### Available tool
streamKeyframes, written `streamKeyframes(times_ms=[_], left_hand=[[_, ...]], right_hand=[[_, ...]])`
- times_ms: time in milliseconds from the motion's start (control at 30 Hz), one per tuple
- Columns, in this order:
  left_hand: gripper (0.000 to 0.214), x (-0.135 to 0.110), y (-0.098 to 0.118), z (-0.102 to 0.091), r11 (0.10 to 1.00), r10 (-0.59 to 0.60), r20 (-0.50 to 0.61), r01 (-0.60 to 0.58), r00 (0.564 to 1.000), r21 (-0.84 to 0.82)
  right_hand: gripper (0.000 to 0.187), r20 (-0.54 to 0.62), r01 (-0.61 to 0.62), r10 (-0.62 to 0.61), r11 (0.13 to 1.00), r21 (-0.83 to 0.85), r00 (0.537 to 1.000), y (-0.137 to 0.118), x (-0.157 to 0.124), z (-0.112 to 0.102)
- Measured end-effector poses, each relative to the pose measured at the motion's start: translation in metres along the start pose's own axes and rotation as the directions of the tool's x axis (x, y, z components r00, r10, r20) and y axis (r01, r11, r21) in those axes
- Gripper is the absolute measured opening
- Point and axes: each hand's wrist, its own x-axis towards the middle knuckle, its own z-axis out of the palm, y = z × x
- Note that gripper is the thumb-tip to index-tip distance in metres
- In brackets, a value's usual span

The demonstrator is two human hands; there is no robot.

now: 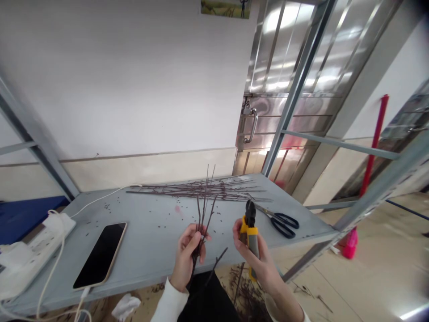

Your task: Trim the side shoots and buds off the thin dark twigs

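Observation:
My left hand [191, 246] is closed around a small bunch of thin dark twigs [202, 219], held upright at the shelf's front edge. One forked twig [216, 264] of that dark kind slants out to the right below the hand. In my right hand [256, 255] is a pair of cutting pliers [250, 223] with yellow and grey handles, its dark jaws pointing up. The jaws are apart from the twigs. Behind both hands lies a long pile of thin branches [201, 189] across the shelf. Scissors [283, 222] with dark handles rest right of the pliers.
A phone [100, 255] on a charging cable and a white power strip [36, 255] lie at left on the grey shelf [147, 250]. Small twig bits are scattered over it. Metal posts [298, 89] frame the shelf. Crumpled tissue [125, 307] and cut twigs [248, 295] are below.

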Motion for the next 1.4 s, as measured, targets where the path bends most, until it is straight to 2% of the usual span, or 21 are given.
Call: streamKeyframes(times_ms=[267,500,633,867,967,1133,1400], left_hand=[[0.023,-0.001,-0.004,0.004,0.999,-0.044,-0.059,0.046,0.997,0.029],[0.029,-0.001,-0.003,0.008,0.992,-0.113,-0.108,0.119,0.988,0.053],[0.03,-0.003,-0.001,0.009,0.987,-0.145,-0.1,0.151,0.984,0.052],[0.031,-0.005,0.001,0.014,0.985,-0.153,-0.117,0.161,0.981,0.058],[0.029,-0.004,0.004,0.016,0.988,-0.131,-0.136,0.14,0.982,0.063],[0.027,-0.002,0.016,0.022,0.991,-0.097,-0.112,0.107,0.989,0.083],[0.03,-0.002,0.032,0.031,0.99,-0.105,-0.152,0.118,0.983,0.078]], right_hand=[[0.027,0.017,0.043,-0.043,0.999,-0.029,0.999,-0.006,0.014,-0.003],[0.026,0.028,0.03,-0.028,0.997,-0.075,0.999,-0.014,0.015,-0.001],[0.026,0.01,0.025,-0.024,0.993,-0.119,1.0,-0.017,0.016,-0.009],[0.026,-0.004,0.05,-0.05,0.994,-0.1,0.999,-0.025,0.024,-0.019],[0.021,0.039,0.089,-0.086,0.991,-0.098,0.996,-0.034,0.026,-0.015],[0.017,0.181,0.134,-0.106,0.979,-0.151,0.978,-0.053,0.035,-0.003],[0.015,0.175,0.179,-0.154,0.974,-0.137,0.972,-0.06,0.058,0.019]])
